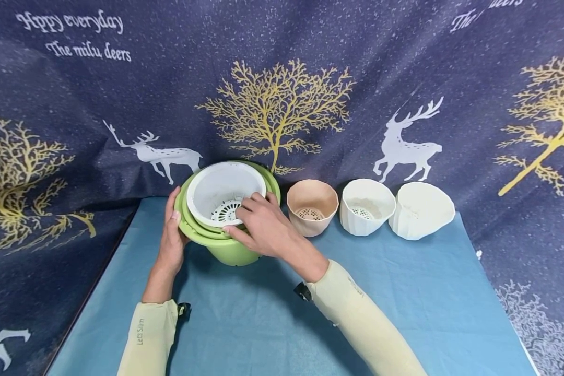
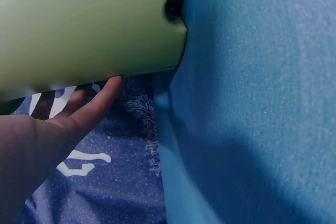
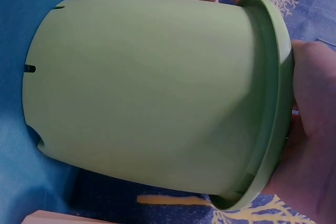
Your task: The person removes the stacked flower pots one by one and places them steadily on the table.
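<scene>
Round white plastic-looking pot with a slotted base sits nested in the deep, round green plastic-looking pot, both mouth up, long axis roughly upright. The right hand is nearer the white one: fingers inside, thumb outside, pinching its near-right rim. Can't tell if it's got green too. Left hand grips the green pot's left rim.

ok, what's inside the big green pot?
A white pot with a slotted bottom, and a second green rim around it. The right hand covers part of its near right side. Whatever lies beneath the white pot is hidden.
</scene>
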`<action>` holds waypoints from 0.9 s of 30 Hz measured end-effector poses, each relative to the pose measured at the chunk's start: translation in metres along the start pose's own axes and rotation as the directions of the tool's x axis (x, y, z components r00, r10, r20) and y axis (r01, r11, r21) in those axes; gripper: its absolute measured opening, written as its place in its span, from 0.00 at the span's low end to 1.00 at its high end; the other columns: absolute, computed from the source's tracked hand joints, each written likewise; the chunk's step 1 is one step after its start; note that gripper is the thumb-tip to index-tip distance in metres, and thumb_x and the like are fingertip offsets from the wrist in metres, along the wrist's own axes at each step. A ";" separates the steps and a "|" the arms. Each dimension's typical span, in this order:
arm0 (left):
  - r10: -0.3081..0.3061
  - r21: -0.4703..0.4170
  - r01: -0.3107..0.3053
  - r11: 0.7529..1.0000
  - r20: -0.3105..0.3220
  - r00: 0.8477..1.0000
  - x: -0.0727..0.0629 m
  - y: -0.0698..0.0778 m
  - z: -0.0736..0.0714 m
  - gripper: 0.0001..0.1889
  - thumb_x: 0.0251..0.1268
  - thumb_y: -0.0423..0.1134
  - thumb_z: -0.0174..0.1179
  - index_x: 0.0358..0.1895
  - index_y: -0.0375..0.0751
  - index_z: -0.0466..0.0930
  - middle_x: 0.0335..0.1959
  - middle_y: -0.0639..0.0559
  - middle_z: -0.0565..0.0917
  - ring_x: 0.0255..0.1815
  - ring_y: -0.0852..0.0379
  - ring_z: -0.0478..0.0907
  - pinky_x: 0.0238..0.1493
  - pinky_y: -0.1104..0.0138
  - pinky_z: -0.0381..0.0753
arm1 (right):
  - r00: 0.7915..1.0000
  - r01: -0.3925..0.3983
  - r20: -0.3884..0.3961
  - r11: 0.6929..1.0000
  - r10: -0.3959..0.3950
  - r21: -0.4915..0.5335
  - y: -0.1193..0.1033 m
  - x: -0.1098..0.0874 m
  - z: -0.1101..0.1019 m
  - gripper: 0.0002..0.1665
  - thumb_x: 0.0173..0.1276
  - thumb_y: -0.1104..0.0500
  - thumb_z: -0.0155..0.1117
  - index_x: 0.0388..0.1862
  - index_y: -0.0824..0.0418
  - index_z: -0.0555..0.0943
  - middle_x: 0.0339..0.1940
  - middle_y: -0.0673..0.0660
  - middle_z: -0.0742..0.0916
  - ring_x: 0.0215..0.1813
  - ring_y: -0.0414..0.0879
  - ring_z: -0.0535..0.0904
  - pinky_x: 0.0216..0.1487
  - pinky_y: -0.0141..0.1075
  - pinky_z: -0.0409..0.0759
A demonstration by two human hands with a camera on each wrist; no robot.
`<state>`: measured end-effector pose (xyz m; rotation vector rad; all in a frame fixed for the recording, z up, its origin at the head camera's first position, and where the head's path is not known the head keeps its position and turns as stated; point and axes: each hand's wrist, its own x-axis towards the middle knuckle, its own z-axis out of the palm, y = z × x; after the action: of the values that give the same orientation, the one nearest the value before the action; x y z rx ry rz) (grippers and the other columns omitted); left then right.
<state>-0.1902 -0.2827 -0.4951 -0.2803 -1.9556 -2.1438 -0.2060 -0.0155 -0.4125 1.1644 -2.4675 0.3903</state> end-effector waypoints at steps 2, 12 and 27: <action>-0.001 0.002 0.001 1.000 0.000 1.000 0.000 0.000 0.000 0.30 0.90 0.51 0.33 0.88 0.57 0.46 0.82 0.45 0.59 0.64 0.55 0.76 0.48 0.71 0.85 | 1.000 -0.008 0.007 1.000 0.008 -0.007 0.000 0.001 0.000 0.24 0.81 0.35 0.56 0.35 0.51 0.81 0.41 0.48 0.83 0.46 0.49 0.73 0.53 0.49 0.67; 0.004 -0.006 -0.004 1.000 -0.001 1.000 0.000 -0.001 0.001 0.30 0.89 0.51 0.33 0.88 0.57 0.46 0.81 0.45 0.61 0.63 0.55 0.77 0.48 0.71 0.85 | 0.996 -0.075 0.043 0.997 0.076 -0.019 -0.003 0.006 -0.002 0.27 0.76 0.29 0.58 0.33 0.50 0.80 0.37 0.47 0.83 0.42 0.47 0.73 0.52 0.50 0.68; 0.000 -0.015 0.000 1.000 -0.003 1.000 0.001 0.000 0.001 0.30 0.89 0.52 0.33 0.88 0.57 0.46 0.81 0.44 0.61 0.62 0.55 0.78 0.47 0.70 0.86 | 0.998 -0.055 0.024 0.996 0.057 -0.068 -0.004 0.005 0.003 0.29 0.80 0.30 0.53 0.32 0.51 0.76 0.36 0.48 0.81 0.45 0.48 0.73 0.57 0.54 0.67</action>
<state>-0.1912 -0.2816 -0.4949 -0.2800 -1.9382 -2.1589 -0.2064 -0.0222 -0.4130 1.0818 -2.5195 0.3072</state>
